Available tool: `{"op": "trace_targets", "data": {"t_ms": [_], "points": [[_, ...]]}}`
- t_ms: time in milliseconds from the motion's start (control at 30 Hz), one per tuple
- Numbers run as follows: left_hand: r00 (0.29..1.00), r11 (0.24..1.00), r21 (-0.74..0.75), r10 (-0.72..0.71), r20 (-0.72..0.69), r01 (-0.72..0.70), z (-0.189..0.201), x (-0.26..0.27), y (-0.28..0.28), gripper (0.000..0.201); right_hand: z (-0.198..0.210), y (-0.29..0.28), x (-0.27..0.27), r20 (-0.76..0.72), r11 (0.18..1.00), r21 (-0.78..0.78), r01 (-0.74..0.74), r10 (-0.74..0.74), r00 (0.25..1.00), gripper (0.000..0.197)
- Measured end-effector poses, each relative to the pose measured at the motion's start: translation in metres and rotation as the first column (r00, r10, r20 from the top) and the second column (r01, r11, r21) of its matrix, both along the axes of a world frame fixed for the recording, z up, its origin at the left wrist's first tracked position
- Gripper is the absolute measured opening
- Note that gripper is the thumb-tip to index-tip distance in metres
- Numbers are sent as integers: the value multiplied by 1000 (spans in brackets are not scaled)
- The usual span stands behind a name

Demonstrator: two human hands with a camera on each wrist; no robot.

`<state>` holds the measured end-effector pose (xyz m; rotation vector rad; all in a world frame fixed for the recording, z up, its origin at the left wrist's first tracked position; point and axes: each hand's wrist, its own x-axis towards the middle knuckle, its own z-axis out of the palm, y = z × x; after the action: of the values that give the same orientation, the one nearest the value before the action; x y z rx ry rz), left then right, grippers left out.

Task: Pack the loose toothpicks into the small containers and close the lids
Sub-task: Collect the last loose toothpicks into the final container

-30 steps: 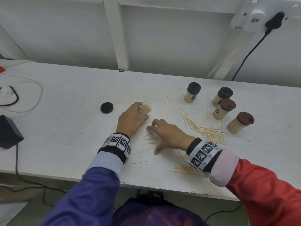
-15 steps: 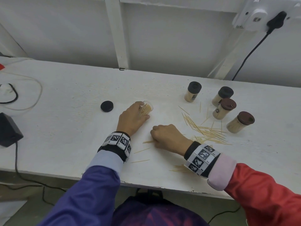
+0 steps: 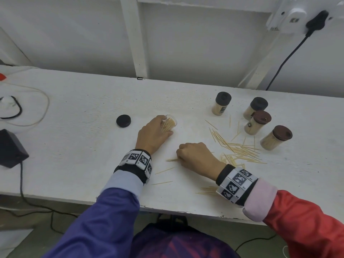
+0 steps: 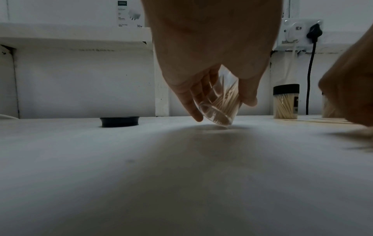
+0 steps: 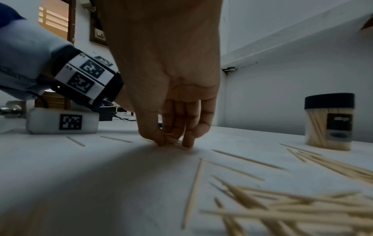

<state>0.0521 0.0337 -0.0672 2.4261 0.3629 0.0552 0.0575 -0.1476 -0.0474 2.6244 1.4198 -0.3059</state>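
My left hand (image 3: 155, 134) (image 4: 218, 92) grips a clear open container (image 3: 170, 123) (image 4: 220, 105) partly filled with toothpicks, tilted on the white table (image 3: 83, 146). Its black lid (image 3: 123, 120) (image 4: 119, 121) lies to the left. My right hand (image 3: 193, 155) (image 5: 173, 140) has its fingers curled on the table, pinching a small bunch of toothpicks (image 3: 172, 160) (image 5: 171, 138). A scattered pile of loose toothpicks (image 3: 240, 151) (image 5: 292, 204) lies to the right of that hand. A few single toothpicks (image 3: 164, 170) lie between my wrists.
Several lidded containers full of toothpicks stand at the right: two with black lids (image 3: 221, 106) (image 3: 256, 108), two with brown lids (image 3: 257, 122) (image 3: 277, 137). A black box (image 3: 10, 148) and cables (image 3: 24, 108) lie at the far left. A wall socket (image 3: 290, 14) holds a plug.
My right hand drew back toward me and its spread fingers curled into a pinch on a few toothpicks. The left hand and the container stayed where they were.
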Motion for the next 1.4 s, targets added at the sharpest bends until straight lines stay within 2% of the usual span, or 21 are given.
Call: {"op": "trace_targets", "data": {"t_ms": [100, 167, 267, 333, 433, 500, 533, 667, 767, 800, 867, 933, 967, 1000, 1067, 1133, 1200, 1267, 1400], "points": [[1000, 1000, 4, -3, -2, 3, 1, 0, 0, 54, 0, 0, -4, -48, 1000, -3, 28, -28, 998, 7], [1000, 1000, 6, -9, -4, 9, 1, 0, 0, 54, 2, -1, -3, -74, 1000, 2, 22, -22, 997, 12], [1000, 1000, 7, -21, 2, 21, 1, -1, 0, 54, 14, -5, 10, -199, 985, 120, 128, -102, 975, 16], [1000, 1000, -2, -18, -8, 18, 2, -1, -1, 54, 26, -7, 26, -285, 939, 232, 255, -185, 941, 13], [999, 999, -1, -34, -12, 34, 4, -1, -2, 52, 44, -7, 51, -389, 824, 386, 414, -261, 884, 9], [998, 998, -6, -58, -8, 58, 5, -1, -3, 51, 54, -3, 65, -374, 789, 436, 432, -278, 885, 9], [997, 997, -11, -77, -6, 77, 5, -2, -4, 50, 57, -1, 70, -338, 798, 430, 423, -292, 894, 9], [990, 989, -51, -141, 8, 141, 4, -3, -4, 53, 57, 13, 78, -86, 924, 257, 285, -272, 959, 13], [987, 984, -81, -160, -5, 159, 4, -3, -5, 54, 58, 24, 77, -115, 936, 299, 186, -158, 981, 14], [988, 983, -94, -156, -3, 155, 4, -2, -6, 54, 59, 26, 77, -159, 915, 360, 183, -133, 978, 14], [992, 986, -114, -120, 23, 122, 5, -2, -6, 56, 60, 27, 78, -237, 810, 533, 245, -135, 962, 15], [997, 991, -118, -54, 60, 61, 5, -2, -5, 57, 59, 24, 78, -221, 697, 657, 286, -185, 958, 14], [997, 993, -114, -14, 70, 22, 6, -2, -4, 56, 56, 22, 77, -199, 680, 676, 285, -204, 958, 13], [997, 994, -110, 25, 73, -17, 7, -2, -4, 55, 54, 19, 77, -185, 691, 668, 276, -205, 961, 12], [996, 994, -93, 67, 67, -60, 7, -2, -3, 54, 48, 14, 75, -200, 783, 575, 237, -147, 969, 10], [996, 994, -77, 75, 44, -71, 6, -2, -2, 54, 42, 11, 69, -276, 900, 406, 158, -44, 960, 11], [997, 995, -69, 74, 28, -72, 5, -1, -2, 54, 33, 12, 59, -310, 973, 230, 29, 45, 950, 15], [998, 997, -47, 65, 17, -64, 7, -1, -3, 53, 22, 14, 49, -288, 988, 133, -74, 110, 951, 19], [999, 999, 10, 40, 10, -41, 7, -1, -3, 51, 10, 15, 43, -241, 985, 115, -129, 154, 958, 14]]}}
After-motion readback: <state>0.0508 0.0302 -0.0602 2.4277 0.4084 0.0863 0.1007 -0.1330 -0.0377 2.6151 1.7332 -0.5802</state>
